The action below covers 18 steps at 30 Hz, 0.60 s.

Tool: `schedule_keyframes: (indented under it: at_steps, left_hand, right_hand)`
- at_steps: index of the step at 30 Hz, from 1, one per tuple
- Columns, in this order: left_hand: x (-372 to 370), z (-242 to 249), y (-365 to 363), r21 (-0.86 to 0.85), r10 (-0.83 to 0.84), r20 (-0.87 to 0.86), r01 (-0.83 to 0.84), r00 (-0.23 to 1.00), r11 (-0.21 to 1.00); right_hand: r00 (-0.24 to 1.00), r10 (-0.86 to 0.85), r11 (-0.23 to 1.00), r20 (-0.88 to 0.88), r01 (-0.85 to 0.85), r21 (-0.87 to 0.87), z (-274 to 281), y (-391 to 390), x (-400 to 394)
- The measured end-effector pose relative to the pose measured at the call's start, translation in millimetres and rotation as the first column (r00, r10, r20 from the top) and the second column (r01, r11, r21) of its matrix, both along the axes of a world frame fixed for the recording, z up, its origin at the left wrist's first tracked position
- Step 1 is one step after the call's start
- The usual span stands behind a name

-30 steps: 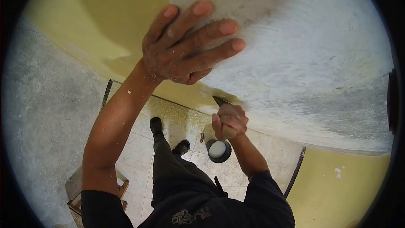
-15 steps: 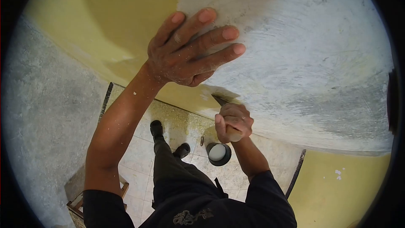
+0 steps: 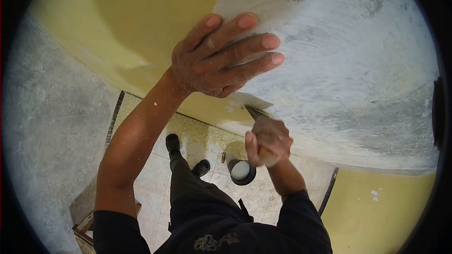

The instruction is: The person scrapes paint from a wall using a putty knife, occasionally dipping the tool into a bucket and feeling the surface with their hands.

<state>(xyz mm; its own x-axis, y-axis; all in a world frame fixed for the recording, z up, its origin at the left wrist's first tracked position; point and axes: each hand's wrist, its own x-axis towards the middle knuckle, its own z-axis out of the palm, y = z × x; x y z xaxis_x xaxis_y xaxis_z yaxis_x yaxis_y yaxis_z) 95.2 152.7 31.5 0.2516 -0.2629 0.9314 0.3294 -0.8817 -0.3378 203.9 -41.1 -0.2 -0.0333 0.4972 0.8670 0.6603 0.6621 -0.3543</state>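
My left hand (image 3: 226,59) lies flat with spread fingers against the wall (image 3: 339,80), across the line between its yellow paint (image 3: 155,14) and the scraped grey-white surface. Lower and to the right, my right hand (image 3: 269,142) is wrapped round the handle of a scraper (image 3: 256,112). Its metal blade points up and left, at the wall near the lower edge of the yellow paint. Some motion blurs the right fingers.
A dark bucket (image 3: 248,178) with white contents stands on the dusty tiled floor (image 3: 150,174), beside my feet. A small wooden stool (image 3: 84,230) is at the lower left. Grey wall (image 3: 52,113) fills the left side.
Both hands have shifted slightly to the right in view. The right hand and scraper are also a little lower, and the wall's paint edge appears further right.
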Motion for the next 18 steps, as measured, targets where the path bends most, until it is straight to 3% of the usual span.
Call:
schedule_keyframes:
  at_steps: [3, 4, 12, 15, 16, 18]
  left_hand:
    - [0, 0, -1, 0.005, 0.003, -0.005, -0.003, 1.000, 1.000]
    - [0, 0, -2, 0.005, 0.005, -0.008, -0.005, 1.000, 1.000]
    - [4, 0, -5, -0.029, 0.014, 0.037, -0.013, 0.999, 0.999]
    - [2, 1, -5, -0.029, -0.006, 0.026, 0.007, 1.000, 1.000]
    - [2, -2, -7, -0.040, -0.006, 0.019, 0.007, 1.000, 0.999]
    - [4, 0, -5, -0.031, -0.002, 0.050, 0.003, 0.999, 1.000]
  right_hand:
    - [0.999, 0.032, 0.998, -0.027, -0.030, 0.046, 2, -7, -2]
    - [0.995, -0.069, 0.998, 0.072, 0.069, -0.003, 0, -5, 1]
    - [0.998, -0.006, 0.994, 0.068, 0.014, -0.113, -28, 11, 0]
    - [0.996, 0.032, 0.999, 0.081, -0.031, -0.011, -12, 1, -11]
    - [0.998, 0.068, 0.997, -0.001, -0.068, 0.032, -16, 0, -9]
    - [0.999, 0.022, 0.999, 0.039, -0.020, -0.046, -36, 9, -2]
